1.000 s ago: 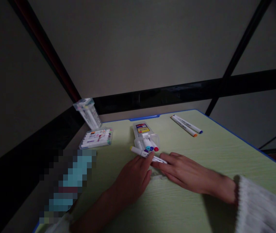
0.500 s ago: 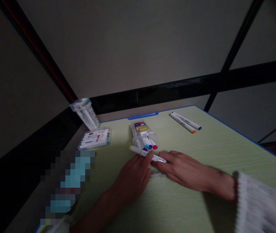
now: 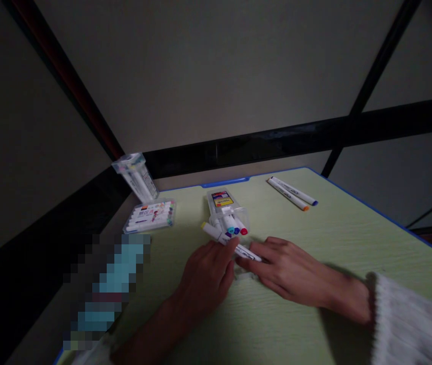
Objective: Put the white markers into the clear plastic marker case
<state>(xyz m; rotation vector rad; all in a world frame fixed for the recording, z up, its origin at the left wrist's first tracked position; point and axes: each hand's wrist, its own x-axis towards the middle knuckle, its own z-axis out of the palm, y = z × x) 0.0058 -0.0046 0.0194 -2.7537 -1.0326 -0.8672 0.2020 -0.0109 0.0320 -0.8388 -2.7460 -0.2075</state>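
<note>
A white marker with a yellow end (image 3: pixel 211 231) slants across in front of me, between both hands. My left hand (image 3: pixel 207 268) is closed around its middle, with a finger lying over the barrel. At the marker's lower right end, the fingers of my right hand (image 3: pixel 286 268) are closed on it. Just beyond lies a clear plastic marker case (image 3: pixel 216 204) with a yellow and blue label. Several white markers (image 3: pixel 241 226) with red, blue, teal and purple ends stick out of its near end. Part of a clear plastic piece (image 3: pixel 245 275) shows beneath my hands; its shape is mostly hidden.
Two loose markers (image 3: pixel 291 194), one orange-ended and one blue-ended, lie at the table's back right. A flat marker pack (image 3: pixel 151 216) and an upright clear marker box (image 3: pixel 139 180) are at the back left. A blurred-out item (image 3: pixel 117 279) lies along the left edge of the table (image 3: pixel 352 228).
The marker's yellow end has tipped up slightly and its other end has dropped a little. Both hands stay on it. The whole view has shifted slightly.
</note>
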